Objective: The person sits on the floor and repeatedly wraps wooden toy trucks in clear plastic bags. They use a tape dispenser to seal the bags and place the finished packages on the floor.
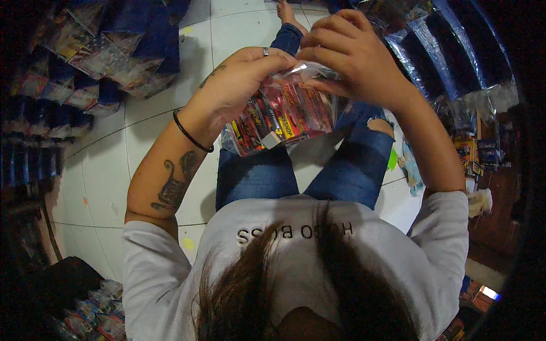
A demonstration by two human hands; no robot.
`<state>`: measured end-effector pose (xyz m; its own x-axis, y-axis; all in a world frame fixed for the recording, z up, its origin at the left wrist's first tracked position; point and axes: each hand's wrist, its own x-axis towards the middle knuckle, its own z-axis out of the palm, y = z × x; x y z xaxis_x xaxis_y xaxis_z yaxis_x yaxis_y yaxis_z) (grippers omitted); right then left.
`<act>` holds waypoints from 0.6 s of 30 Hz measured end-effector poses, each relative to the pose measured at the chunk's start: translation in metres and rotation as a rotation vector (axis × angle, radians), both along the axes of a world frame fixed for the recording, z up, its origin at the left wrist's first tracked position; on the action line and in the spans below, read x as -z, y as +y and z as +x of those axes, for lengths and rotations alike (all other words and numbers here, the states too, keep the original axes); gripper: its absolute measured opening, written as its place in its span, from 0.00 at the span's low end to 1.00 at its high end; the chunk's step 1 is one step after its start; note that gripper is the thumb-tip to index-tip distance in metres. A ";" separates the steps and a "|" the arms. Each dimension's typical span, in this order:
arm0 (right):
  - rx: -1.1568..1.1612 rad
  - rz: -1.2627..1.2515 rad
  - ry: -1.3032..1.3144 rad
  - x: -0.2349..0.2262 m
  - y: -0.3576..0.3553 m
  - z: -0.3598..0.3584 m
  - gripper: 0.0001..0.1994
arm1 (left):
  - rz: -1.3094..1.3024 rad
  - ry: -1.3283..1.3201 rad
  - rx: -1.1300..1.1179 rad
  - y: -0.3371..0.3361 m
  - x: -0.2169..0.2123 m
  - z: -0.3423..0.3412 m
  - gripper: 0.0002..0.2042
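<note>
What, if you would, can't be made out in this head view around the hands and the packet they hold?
- Top edge of the clear packet of red cards: hidden under the fingers of the left hand and right hand.
- Whether the packet is open or sealed: covered by the same fingers.
- Blue packets stacked at left: too dark and bent by the fisheye rim to tell their contents.
- Shelf items at right: too small.

There is one view only — a camera on the person's head, looking straight down, very near the left hand (236,85) and right hand (352,57), with the white floor (108,165) far below.
</note>
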<state>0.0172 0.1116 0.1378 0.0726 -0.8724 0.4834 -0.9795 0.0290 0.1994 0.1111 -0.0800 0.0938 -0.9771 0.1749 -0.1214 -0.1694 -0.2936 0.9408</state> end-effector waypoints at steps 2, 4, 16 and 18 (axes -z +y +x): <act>-0.023 0.045 -0.004 0.001 0.003 0.003 0.11 | -0.149 0.079 0.025 -0.001 -0.002 0.000 0.10; 0.026 0.202 -0.056 -0.002 0.004 0.001 0.11 | -0.506 0.256 -0.027 -0.003 -0.008 0.001 0.11; -0.006 0.115 -0.024 -0.014 0.002 0.000 0.10 | -0.266 0.134 0.131 -0.008 -0.008 -0.013 0.11; -0.017 0.071 0.066 -0.006 0.005 0.003 0.10 | -0.335 0.061 0.187 -0.007 -0.006 -0.011 0.11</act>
<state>0.0197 0.1164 0.1443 0.1170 -0.9028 0.4138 -0.9644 -0.0037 0.2646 0.1000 -0.0875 0.1001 -0.9392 0.3117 -0.1444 -0.1315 0.0623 0.9894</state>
